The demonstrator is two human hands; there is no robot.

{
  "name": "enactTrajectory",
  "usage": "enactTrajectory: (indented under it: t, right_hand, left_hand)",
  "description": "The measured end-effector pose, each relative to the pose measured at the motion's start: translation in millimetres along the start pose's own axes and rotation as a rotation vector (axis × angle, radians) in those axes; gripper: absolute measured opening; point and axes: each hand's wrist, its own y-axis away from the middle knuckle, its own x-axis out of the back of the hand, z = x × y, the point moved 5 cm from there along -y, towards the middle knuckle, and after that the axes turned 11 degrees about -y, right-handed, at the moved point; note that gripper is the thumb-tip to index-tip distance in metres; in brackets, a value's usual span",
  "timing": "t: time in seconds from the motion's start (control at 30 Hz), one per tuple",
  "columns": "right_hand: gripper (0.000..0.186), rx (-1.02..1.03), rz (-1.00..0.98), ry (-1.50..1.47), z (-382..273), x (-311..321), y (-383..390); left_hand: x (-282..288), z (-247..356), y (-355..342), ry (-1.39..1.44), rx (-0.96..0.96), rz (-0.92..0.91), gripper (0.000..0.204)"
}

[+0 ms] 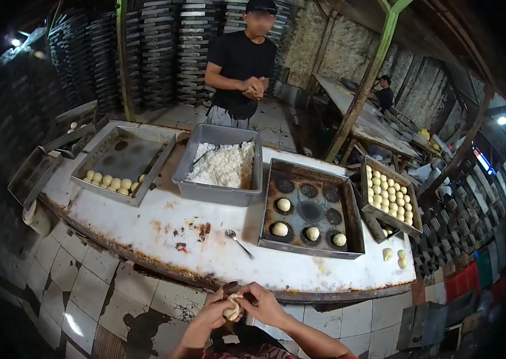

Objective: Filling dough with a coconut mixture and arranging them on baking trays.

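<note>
Near the table's front edge, a piece of pale dough is held between my two hands. My left hand cups it from the left, fingers curled round it. The fingers of my right hand pinch its upper edge from the right. Just beyond my hands, a metal spoon lies on the white tabletop. To the right of the spoon, a dark metal baking tray carries several round dough balls, mostly along its near side.
A grey tub of white crumbly filling stands mid-table. Left is another tray with dough balls; right, a fuller tray and loose dough pieces. A co-worker stands across the table, hands together. A green post rises behind.
</note>
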Motion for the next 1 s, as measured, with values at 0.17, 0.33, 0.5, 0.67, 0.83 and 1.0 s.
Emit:
enactTrajectory:
  t: [0.17, 0.33, 0.5, 0.67, 0.83, 1.0]
  right_hand:
    - [0.036, 0.135, -0.072, 0.175, 12.1, 24.3, 50.0]
    - [0.033, 0.338, 0.158, 0.429, 12.8, 112.7, 105.7]
    - [0.022, 0.054, 0.503, 0.312, 38.9, 238.1, 156.4]
    - [0.026, 0.243, 0.753, 0.566, 77.4, 304.5, 199.6]
    - [0.025, -0.252, 0.946, -0.155, 176.8, 380.2, 228.7]
    - [0.024, -0.03, 0.558, 0.226, 210.7, 388.9, 178.4]
  left_hand:
    - [-36.3, -29.9, -34.8, 0.198, -0.174, 0.372, 0.036]
    - [-135.5, -59.1, -84.2, 0.29, -0.171, 0.184, 0.031]
    - [-253.2, -107.9, -148.8, 0.033, 0.003, -0.117, 0.029]
    - [-331.4, -136.9, -230.5, -0.41, -0.392, 0.154, 0.039]
    - [-364.6, -176.5, -315.6, -1.493, -0.974, 0.095, 0.037]
    - [-364.4, -140.3, -268.0, -0.975, -0.141, -0.013, 0.046]
